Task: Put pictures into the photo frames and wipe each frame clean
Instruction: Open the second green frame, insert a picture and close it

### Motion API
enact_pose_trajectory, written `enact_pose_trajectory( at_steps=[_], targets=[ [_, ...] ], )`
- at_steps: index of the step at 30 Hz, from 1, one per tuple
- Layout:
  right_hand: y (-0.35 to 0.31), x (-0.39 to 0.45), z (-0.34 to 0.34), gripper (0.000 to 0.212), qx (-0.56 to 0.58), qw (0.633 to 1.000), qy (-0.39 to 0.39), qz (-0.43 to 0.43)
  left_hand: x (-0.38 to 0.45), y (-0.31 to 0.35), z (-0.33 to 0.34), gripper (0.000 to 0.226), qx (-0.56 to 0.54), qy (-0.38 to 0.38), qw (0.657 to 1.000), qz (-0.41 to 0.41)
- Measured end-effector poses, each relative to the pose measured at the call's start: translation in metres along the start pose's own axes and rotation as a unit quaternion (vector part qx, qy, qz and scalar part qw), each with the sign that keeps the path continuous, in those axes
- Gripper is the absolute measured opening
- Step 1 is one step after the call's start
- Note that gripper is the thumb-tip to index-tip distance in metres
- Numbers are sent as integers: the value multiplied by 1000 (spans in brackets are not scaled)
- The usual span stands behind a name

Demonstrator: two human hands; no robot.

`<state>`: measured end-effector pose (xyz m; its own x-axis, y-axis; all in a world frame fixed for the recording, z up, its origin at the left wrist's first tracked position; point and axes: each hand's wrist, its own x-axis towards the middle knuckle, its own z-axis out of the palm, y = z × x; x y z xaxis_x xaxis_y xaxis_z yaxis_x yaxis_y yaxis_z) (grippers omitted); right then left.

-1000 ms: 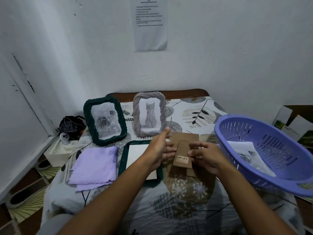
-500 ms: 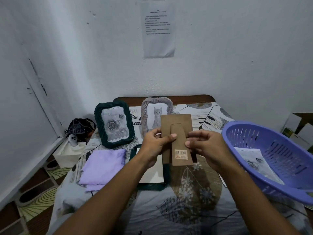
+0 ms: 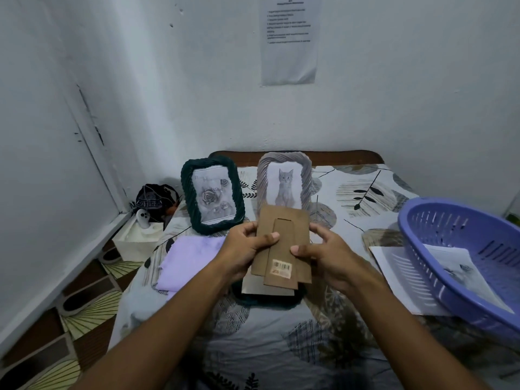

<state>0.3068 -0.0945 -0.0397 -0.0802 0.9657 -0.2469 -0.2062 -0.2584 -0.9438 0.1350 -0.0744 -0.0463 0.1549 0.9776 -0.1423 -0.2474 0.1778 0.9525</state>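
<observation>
Both my hands hold a brown cardboard frame backing (image 3: pixel 284 229) with a fold-out stand and a barcode sticker, raised above the table. My left hand (image 3: pixel 246 250) grips its left edge, thumb on the front. My right hand (image 3: pixel 323 253) grips its right edge. Under the backing lies a dark green frame (image 3: pixel 270 299) face down, mostly hidden, with a white sheet inside it. A dark green frame with a rose picture (image 3: pixel 212 194) and a grey frame with a cat picture (image 3: pixel 284 181) stand at the back. A lilac cloth (image 3: pixel 188 260) lies to the left.
A purple plastic basket (image 3: pixel 461 229) with printed pictures (image 3: pixel 455 263) inside sits at the right, over a loose sheet (image 3: pixel 394 277). A white tissue box (image 3: pixel 138 237) and a dark bag (image 3: pixel 153 199) sit in the left corner. The wall stands close behind the table.
Both hands have lifted the cardboard backing off the table and tilted it upright toward the camera. The view has tipped upward, showing more wall.
</observation>
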Motion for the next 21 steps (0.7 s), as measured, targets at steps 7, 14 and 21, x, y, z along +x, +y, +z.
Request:
enact_pose_trajectory(
  at_steps=[7, 14, 21],
  targets=[
    [11, 18, -4, 74, 45, 997, 49, 40, 9, -2, -72, 40, 548, -32, 815, 183],
    [18, 23, 3, 45, 73, 993, 17, 88, 5, -22, -102, 81, 682, -182, 667, 238],
    [24, 27, 10, 35, 38, 994, 9, 99, 5, -26, -102, 72, 686, -206, 654, 244]
  ],
)
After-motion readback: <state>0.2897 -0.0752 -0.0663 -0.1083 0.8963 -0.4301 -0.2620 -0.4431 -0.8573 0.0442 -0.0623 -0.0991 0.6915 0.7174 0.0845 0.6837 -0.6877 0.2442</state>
